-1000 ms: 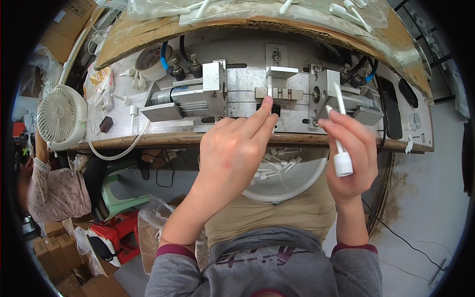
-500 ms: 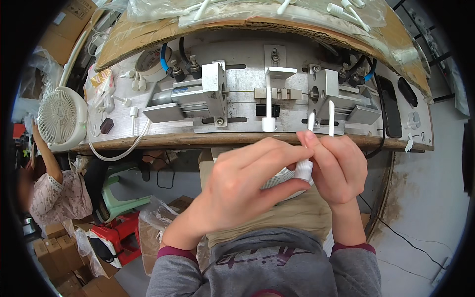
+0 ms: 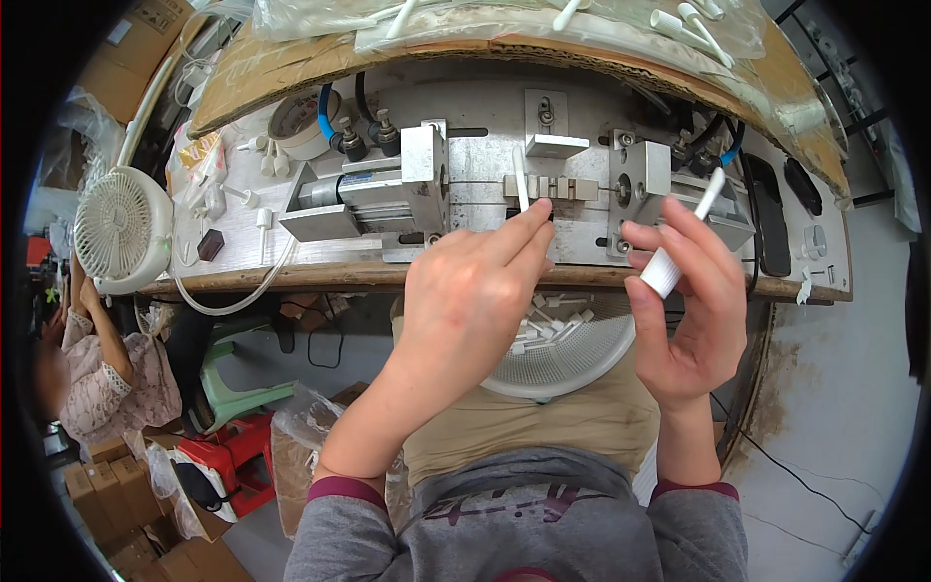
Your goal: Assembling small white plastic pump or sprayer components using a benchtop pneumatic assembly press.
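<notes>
In my right hand is a white ribbed cap with a long stem pointing up and to the right. The thumb and fingers pinch the cap, while other fingers are raised and spread. My left hand reaches over the table edge with its fingers closed around the lower part of another white stemmed piece. That piece's stem rises slightly tilted in front of the metal fixture block; its base is hidden by my fingers. Below the hands, a white mesh basket with several similar white pieces rests on my lap.
Metal clamp units stand left and right of the fixture block. A cardboard-topped shelf spans the back. A small white fan is at the left, a black phone at the right. Another person sits at far left.
My hands have parted: the right moved right with its cap and stem, the left went forward to the standing white piece. The basket has come into view between them.
</notes>
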Available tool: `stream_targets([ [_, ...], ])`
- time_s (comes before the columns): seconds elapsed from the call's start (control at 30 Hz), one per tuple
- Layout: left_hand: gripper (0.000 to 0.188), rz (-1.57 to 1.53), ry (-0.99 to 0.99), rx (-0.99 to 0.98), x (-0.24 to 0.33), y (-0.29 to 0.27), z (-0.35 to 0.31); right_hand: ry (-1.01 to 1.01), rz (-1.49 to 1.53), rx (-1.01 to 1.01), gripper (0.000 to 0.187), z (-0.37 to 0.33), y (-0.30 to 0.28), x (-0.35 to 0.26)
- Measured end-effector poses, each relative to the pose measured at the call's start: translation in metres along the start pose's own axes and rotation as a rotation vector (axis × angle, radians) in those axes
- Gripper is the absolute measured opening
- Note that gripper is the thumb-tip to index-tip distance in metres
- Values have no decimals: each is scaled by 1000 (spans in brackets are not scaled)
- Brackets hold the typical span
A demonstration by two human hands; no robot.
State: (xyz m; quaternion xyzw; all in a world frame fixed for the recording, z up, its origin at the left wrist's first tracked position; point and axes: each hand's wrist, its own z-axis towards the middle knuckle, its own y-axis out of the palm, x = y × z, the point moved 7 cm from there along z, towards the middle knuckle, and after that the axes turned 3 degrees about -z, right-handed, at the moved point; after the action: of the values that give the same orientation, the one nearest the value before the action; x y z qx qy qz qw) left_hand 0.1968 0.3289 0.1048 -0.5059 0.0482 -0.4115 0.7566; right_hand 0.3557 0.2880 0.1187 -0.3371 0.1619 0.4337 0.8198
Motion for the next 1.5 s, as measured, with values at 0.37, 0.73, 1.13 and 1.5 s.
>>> stream_targets([
  [0.37,33,104,52,3,1,0,1,-66,-141,-13,35,1,-4,-3],
  [0.73,33,-43,23,-103,-2,-14,13,49,-100,-108,32,3,5,-8],
  [1.13,37,436,-211,178,-112,-93,137,-200,-405,-381,23,4,58,-9],
  [1.5,34,106,-183,-99,-137,-81,155,-223,-466,-441,20,12,67,-8],
])
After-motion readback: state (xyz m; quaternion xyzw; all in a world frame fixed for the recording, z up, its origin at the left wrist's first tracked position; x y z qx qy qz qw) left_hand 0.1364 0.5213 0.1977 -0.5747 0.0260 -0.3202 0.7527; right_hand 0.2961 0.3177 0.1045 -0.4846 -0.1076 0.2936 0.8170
